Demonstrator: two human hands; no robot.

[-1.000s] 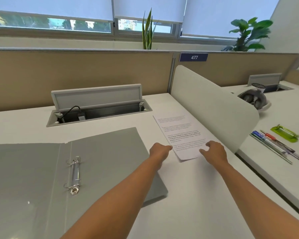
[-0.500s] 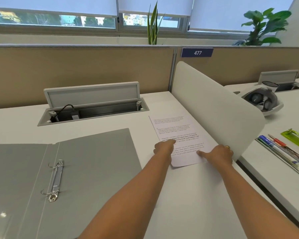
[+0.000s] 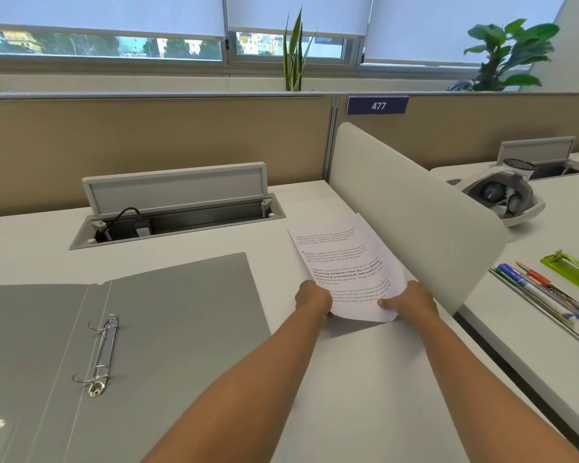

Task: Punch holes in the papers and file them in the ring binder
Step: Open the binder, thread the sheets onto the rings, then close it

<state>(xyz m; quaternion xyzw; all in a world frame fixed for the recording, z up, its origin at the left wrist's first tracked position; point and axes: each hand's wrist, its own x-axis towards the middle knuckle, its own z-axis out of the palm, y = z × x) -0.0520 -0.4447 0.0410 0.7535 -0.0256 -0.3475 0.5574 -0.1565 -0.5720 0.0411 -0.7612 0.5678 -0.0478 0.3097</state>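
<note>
At the left, the grey ring binder [image 3: 181, 312] is lying open and flat on the desk [image 3: 365, 389], its rings [image 3: 97, 355] standing open along a spine that is running from near to far. The left hand [image 3: 313, 299] is gripping the near-left corner of the papers [image 3: 345, 265], fingers curling round the edge. The sheets are sitting to the right of the binder, well apart from the rings, with their long axis also running near to far and the near edge lifting off the desk. The right hand [image 3: 411, 300] is pinching the near-right corner, thumb on top. Just beside it the white divider [image 3: 415, 208] is standing. I judge that the left long edge must face the rings, and the left hand is nearer them. No punch is showing clearly; a green object [image 3: 569, 270] beyond the pens [image 3: 542, 295] is too unclear to name.
</note>
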